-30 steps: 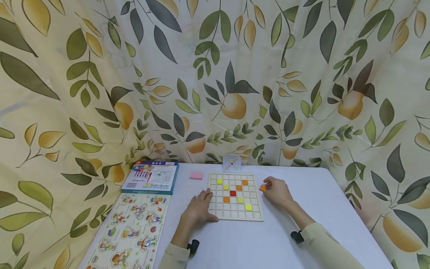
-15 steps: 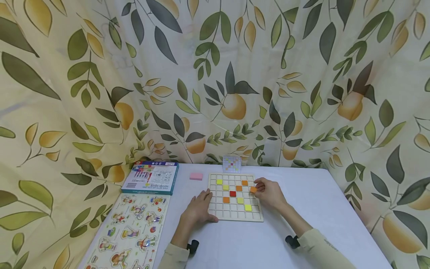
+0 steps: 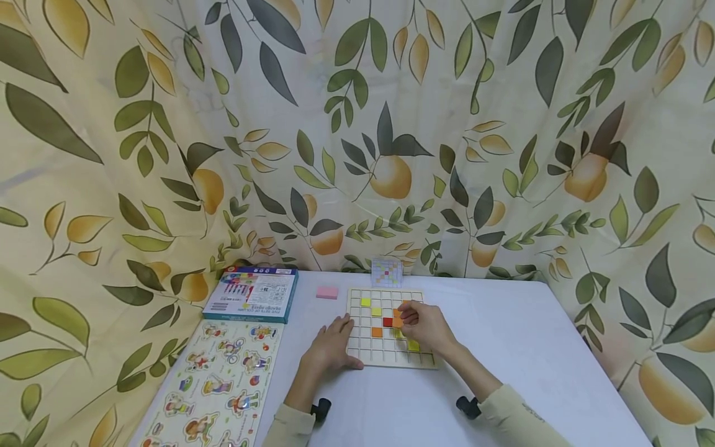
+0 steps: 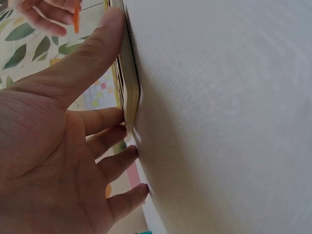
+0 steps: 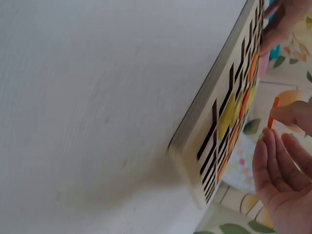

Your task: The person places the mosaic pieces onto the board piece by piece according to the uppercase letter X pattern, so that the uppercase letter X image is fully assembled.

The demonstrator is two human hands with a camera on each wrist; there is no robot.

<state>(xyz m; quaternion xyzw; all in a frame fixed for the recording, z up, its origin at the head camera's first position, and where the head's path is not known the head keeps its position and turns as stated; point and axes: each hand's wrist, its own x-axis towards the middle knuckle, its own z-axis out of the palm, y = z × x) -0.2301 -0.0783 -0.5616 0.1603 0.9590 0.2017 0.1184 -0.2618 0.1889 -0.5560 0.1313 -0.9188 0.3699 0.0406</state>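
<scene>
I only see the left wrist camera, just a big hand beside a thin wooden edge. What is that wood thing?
Observer: It is a wooden grid board lying flat on a white table, with yellow, orange and red tiles in some squares.
Operator: What's that orange bit at the top of my picture?
Observer: An orange tile, pinched in the right hand over the middle of the board.
Operator: Is my hand holding the board?
Observer: The left hand lies flat on the table, its fingers against the board's left edge.
Operator: Anything else on the table?
Observer: A blue box, a pink block and a picture puzzle sheet lie to the left.
</scene>
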